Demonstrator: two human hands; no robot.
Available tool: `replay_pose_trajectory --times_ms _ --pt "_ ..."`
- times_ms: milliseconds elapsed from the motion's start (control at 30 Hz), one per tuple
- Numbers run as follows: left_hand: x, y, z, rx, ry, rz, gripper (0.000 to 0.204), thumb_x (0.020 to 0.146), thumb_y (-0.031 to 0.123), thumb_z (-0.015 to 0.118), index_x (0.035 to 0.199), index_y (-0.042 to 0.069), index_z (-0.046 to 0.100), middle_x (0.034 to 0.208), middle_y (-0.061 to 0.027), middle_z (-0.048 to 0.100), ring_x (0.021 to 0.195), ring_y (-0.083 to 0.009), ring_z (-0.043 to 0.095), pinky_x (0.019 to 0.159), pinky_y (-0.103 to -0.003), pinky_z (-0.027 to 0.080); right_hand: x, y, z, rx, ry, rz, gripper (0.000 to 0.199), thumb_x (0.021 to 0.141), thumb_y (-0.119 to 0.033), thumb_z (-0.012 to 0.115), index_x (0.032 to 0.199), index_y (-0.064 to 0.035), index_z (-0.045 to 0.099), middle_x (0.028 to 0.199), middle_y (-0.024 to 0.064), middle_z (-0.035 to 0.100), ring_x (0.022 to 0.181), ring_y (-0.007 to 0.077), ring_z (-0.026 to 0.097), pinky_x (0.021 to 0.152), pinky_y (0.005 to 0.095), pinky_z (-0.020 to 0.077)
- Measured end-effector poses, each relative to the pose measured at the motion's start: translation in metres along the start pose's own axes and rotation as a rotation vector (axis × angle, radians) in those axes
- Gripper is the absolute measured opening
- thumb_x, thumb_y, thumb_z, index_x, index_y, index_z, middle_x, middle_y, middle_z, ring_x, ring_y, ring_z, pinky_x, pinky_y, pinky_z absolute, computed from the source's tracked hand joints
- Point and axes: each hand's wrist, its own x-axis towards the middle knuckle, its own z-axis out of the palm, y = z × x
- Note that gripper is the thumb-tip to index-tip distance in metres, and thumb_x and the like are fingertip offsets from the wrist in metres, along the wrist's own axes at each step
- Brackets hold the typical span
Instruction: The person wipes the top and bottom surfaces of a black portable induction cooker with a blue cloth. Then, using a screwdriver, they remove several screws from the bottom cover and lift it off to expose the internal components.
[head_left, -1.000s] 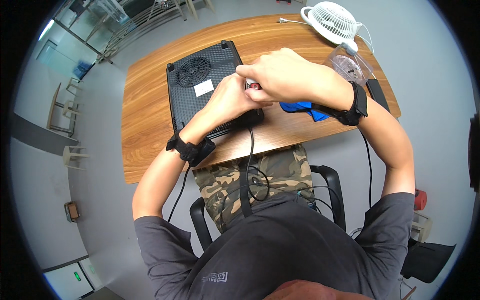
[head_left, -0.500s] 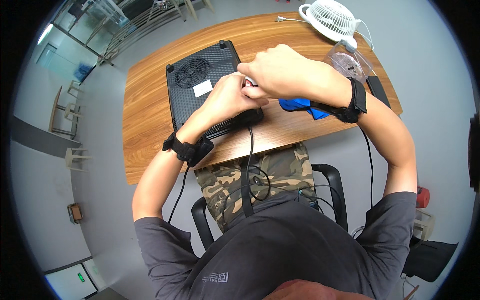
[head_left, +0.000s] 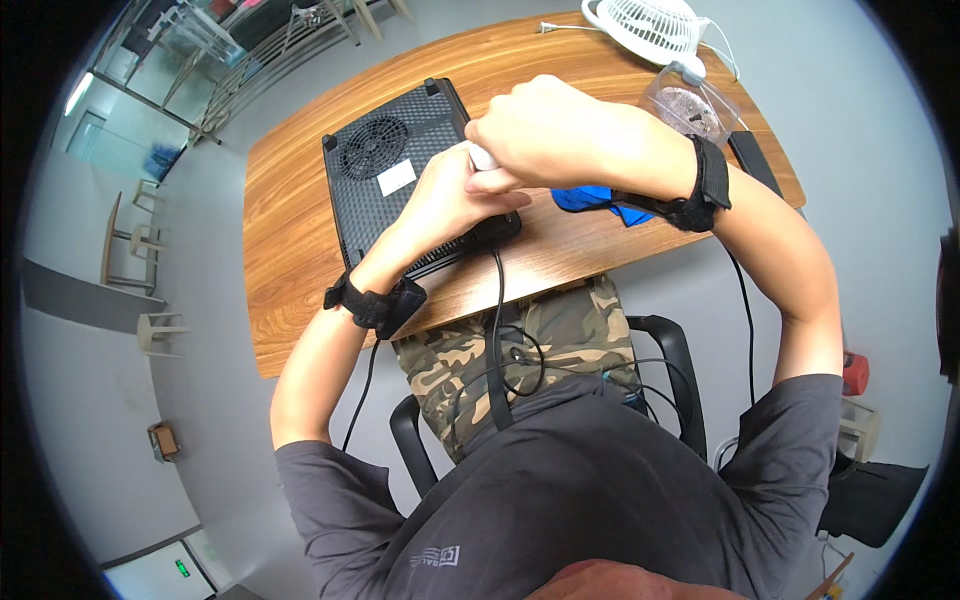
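Note:
A flat black appliance point(head_left: 350, 185) with a round fan vent, stubby feet and a white label lies underside up on the wooden table; it may be an induction cooker. My right hand point(head_left: 545, 140) is curled into a fist over its right side, closed around a small white object point(head_left: 483, 158), mostly hidden. Against it, my left hand point(head_left: 450, 200) rests above the appliance's right part, thumb stretched out and touching or close to the right hand. Its other fingers are hidden. A black cord point(head_left: 500, 290) hangs from the appliance's near edge.
Right of my hands lies a blue cloth point(head_left: 630, 212). Beyond it are a clear plastic container point(head_left: 690, 105), a dark flat bar point(head_left: 755, 162) and a white fan point(head_left: 645, 28) at the table's far right. Straps with cables circle both my wrists.
The view has shifted slightly. My right fist has turned a little, and a red patch seen between the hands is now hidden, with white showing there. Both hands stay together over the appliance.

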Motion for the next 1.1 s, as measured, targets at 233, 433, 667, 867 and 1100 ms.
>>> replay_pose_trajectory --times_ms 233,433,667,867,1100 --pt "-0.001 0.025 -0.007 0.105 -0.032 -0.059 0.047 0.077 0.03 0.087 0.101 -0.006 0.066 0.079 -0.0096 0.069 0.073 -0.0194 0.067 0.069 -0.034 0.055 -0.015 0.012 -0.004 0.076 -0.074 -0.052 0.044 0.083 -0.029 0.076 0.121 -0.0129 0.064 0.114 0.0172 0.064 0.102 0.0365 0.068 0.087 0.0459 0.055" --pt "0.006 0.005 -0.007 0.094 -0.021 -0.074 0.043 0.079 0.025 0.085 0.1 -0.007 0.065 0.086 -0.0147 0.07 0.08 -0.0215 0.069 0.072 -0.036 0.055 -0.013 0.01 0.007 -0.003 0.154 -0.072 0.047 0.095 -0.05 0.062 0.106 -0.0048 0.063 0.082 0.0197 0.067 0.074 0.0379 0.071 0.068 0.0447 0.0572" --pt "0.003 0.0 0.002 0.091 -0.024 -0.081 0.041 0.078 0.022 0.085 0.104 -0.004 0.067 0.087 -0.0142 0.072 0.082 -0.0225 0.071 0.074 -0.035 0.055 -0.007 0.0 0.0 0.037 0.063 -0.026 0.037 0.093 -0.04 0.063 0.106 -0.0053 0.065 0.078 0.0185 0.069 0.073 0.0371 0.071 0.066 0.045 0.0572" --pt "-0.004 0.02 -0.01 0.099 -0.049 -0.155 0.046 0.078 0.028 0.085 0.107 -0.003 0.067 0.088 -0.0145 0.072 0.081 -0.0235 0.07 0.074 -0.036 0.055 -0.019 0.006 -0.004 0.125 -0.002 -0.132 0.034 0.09 -0.03 0.069 0.12 -0.0133 0.064 0.105 0.0203 0.062 0.088 0.0384 0.069 0.074 0.0465 0.0559" --pt "-0.001 -0.01 -0.001 0.093 0.066 0.069 0.036 0.077 0.025 0.083 0.1 0.001 0.069 0.093 -0.0151 0.072 0.085 -0.0282 0.071 0.076 -0.037 0.056 -0.002 -0.009 -0.01 -0.021 -0.081 0.096 0.034 0.091 -0.037 0.067 0.112 -0.0103 0.064 0.096 0.0195 0.066 0.083 0.0369 0.07 0.071 0.0456 0.056"
